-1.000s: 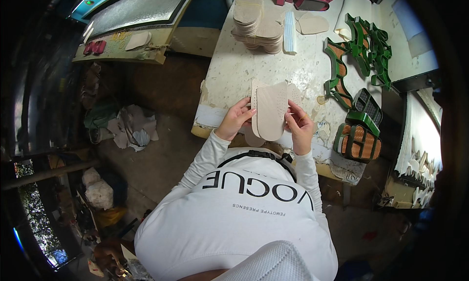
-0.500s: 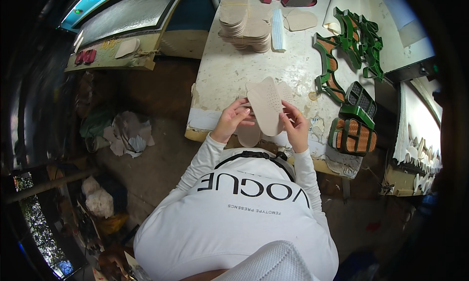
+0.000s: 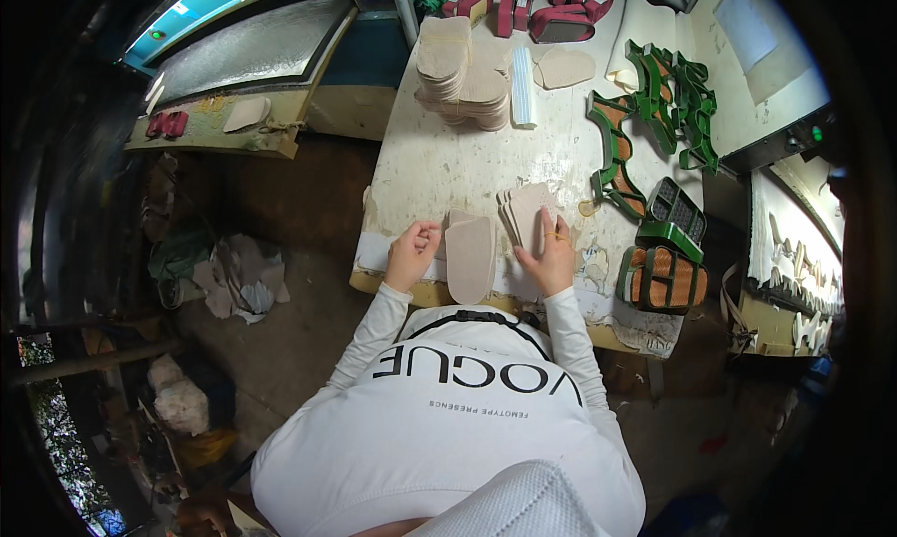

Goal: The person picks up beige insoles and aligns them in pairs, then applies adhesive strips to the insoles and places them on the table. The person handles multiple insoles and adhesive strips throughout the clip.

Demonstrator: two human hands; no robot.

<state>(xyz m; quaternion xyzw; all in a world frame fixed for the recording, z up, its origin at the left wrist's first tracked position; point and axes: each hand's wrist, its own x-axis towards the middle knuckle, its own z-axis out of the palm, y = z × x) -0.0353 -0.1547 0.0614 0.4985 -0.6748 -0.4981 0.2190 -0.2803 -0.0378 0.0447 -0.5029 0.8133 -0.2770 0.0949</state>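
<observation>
At the near edge of the worktable, a small pile of beige insoles [image 3: 471, 261] lies lengthwise, its near end reaching the edge. My left hand [image 3: 411, 257] is just left of this pile, apart from it, with loosely bent fingers and nothing visible in them. A second, fanned pile of perforated beige insoles [image 3: 519, 207] lies to the right and slightly farther away. My right hand [image 3: 549, 259] rests at this pile's near right side, fingers spread, the index finger on the top insole and the thumb by its near end.
Tall stacks of insoles [image 3: 464, 75] stand at the back left, beside a blue-white strip [image 3: 523, 93] and loose insoles [image 3: 564, 68]. Green sandal parts [image 3: 612, 154] line the right side, with a strapped brown-and-green sole [image 3: 665, 278] nearest. Dark red sandal parts [image 3: 561, 21] sit at the back.
The perforated insole that both hands held up has come down onto the right pile. My left hand has moved away from it, lower and to the left. The view has shifted slightly.
</observation>
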